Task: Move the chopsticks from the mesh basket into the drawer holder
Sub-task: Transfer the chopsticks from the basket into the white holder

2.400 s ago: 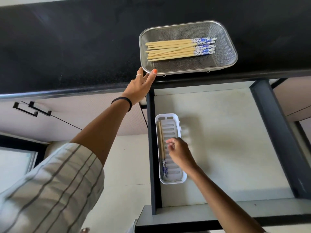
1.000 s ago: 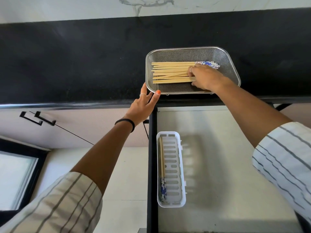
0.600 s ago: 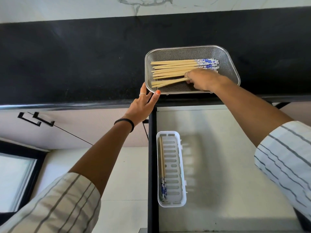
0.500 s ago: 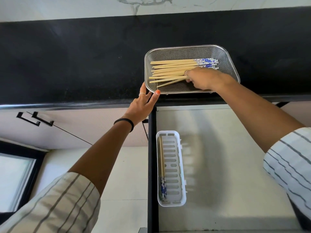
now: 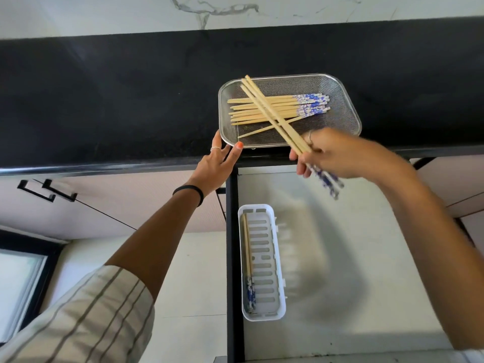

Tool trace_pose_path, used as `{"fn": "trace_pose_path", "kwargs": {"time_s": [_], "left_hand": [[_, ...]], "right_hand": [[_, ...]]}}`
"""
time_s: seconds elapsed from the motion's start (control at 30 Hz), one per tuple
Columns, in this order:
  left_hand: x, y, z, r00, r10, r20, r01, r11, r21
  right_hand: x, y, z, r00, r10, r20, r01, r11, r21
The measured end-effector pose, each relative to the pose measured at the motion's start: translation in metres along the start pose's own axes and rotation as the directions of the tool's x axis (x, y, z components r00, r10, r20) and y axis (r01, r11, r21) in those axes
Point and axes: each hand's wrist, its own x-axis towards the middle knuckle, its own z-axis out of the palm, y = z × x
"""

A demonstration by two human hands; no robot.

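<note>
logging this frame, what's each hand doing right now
Left hand: open, fingers resting on the silver mesh basket rim.
Right hand: gripping wooden chopsticks with blue-patterned ends.

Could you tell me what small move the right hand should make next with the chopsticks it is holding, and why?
Probably carry them down to the white holder in the drawer and turn them lengthwise. The right hand grips a few chopsticks slanted above the mesh basket, and the holder has room beside the chopsticks along its left wall.

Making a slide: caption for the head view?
Right hand lifts chopsticks from mesh basket; left hand steadies it above drawer holder.
</note>
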Motion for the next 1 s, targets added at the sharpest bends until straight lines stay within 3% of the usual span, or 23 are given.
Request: {"fn": "trace_pose_path", "kwargs": {"time_s": [0.13, 0.23, 0.33, 0.47, 0.6, 0.7, 1.0], "left_hand": [[0.001, 0.002, -0.001, 1.000, -0.011, -0.004, 0.011, 1.000, 0.003], [-0.002, 0.005, -0.001, 1.000, -0.005, 0.004, 0.005, 0.998, 0.068], [-0.002, 0.006, -0.002, 0.995, -0.060, -0.079, 0.069, 0.992, 0.108], [-0.006, 0.010, -0.003, 1.000, -0.007, 0.007, 0.006, 0.988, 0.152], [-0.008, 0.012, -0.006, 0.994, -0.071, -0.085, 0.079, 0.991, 0.106], [-0.009, 0.011, -0.006, 1.000, -0.024, -0.020, 0.025, 0.996, 0.084], [-0.005, 0.007, -0.003, 0.999, 0.015, -0.032, -0.014, 0.999, 0.033]], "right_hand": [[-0.023, 0.028, 0.047, 0.983, 0.062, 0.173, -0.115, 0.942, 0.317], [-0.033, 0.050, 0.097, 0.934, 0.144, 0.327, -0.278, 0.868, 0.412], [-0.039, 0.066, 0.148, 0.887, 0.253, 0.388, -0.428, 0.766, 0.479], [-0.033, 0.076, 0.203, 0.826, 0.432, 0.360, -0.555, 0.733, 0.393], [-0.018, 0.073, 0.236, 0.773, 0.554, 0.309, -0.634, 0.688, 0.352], [-0.007, 0.069, 0.249, 0.770, 0.597, 0.225, -0.637, 0.715, 0.288], [0.006, 0.059, 0.276, 0.777, 0.627, 0.064, -0.625, 0.754, 0.200]]}}
